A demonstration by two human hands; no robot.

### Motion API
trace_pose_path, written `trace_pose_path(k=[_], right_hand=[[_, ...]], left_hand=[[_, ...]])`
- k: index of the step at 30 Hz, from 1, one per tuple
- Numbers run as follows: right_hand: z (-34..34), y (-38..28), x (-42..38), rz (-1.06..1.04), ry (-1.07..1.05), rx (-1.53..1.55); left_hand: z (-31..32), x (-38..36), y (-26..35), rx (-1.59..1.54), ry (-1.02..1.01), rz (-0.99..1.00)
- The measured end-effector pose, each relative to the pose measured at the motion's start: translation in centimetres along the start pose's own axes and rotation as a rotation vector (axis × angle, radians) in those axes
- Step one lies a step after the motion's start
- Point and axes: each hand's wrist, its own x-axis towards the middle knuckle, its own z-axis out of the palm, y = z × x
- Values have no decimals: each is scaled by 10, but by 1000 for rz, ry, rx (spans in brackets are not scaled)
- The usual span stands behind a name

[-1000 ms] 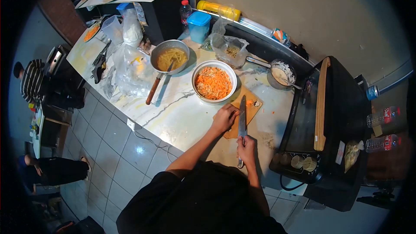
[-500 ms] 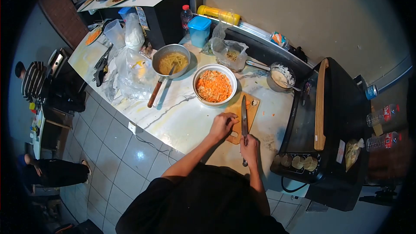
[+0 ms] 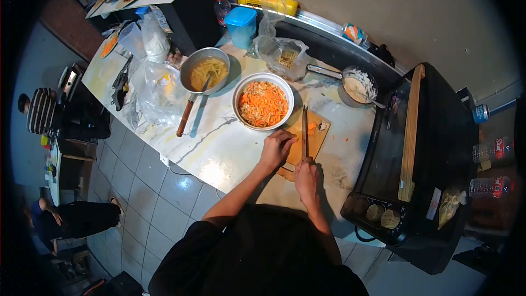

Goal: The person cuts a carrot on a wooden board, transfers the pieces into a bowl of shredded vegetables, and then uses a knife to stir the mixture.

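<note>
My right hand [image 3: 307, 178] is wrapped round the handle of a long knife [image 3: 305, 134], whose blade stands edge-on over the wooden cutting board [image 3: 318, 143]. At the board's upper left, my left hand [image 3: 278, 148] is pinched on a small orange piece, apparently carrot, beside the blade. Orange bits and a pale scrap lie at the board's upper right. Just beyond my left hand stands a white bowl [image 3: 236, 111] filled with shredded carrot mix [image 3: 263, 104].
A pan of pale strips in liquid [image 3: 208, 71], plastic bags [image 3: 159, 90] and a blue-lidded container [image 3: 241, 26] are to the left. A small saucepan [image 3: 357, 87] and a black oven [image 3: 378, 159] stand right. Two people are at the far left.
The knife has turned from showing its flat side to edge-on and moved slightly left. Both hands have shifted a little left and up, and the whole view has shifted slightly.
</note>
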Motion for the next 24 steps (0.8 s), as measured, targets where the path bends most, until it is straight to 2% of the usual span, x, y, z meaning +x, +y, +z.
trace_pose_path(k=[9,15,17,19,24], right_hand=[[-2,-3,-16,72,10,-121],[-17,-6,-15,139,-69,44],[-13,2,-17,127,-96,184],[-12,4,-19,121,-81,185],[-13,0,-16,187,-124,150]], left_hand=[[-7,-9,15,-9,-78,31],[-9,-8,18,50,-158,59],[-6,-6,17,60,-187,54],[-5,-6,15,64,-170,105],[-7,-12,16,94,-175,49]])
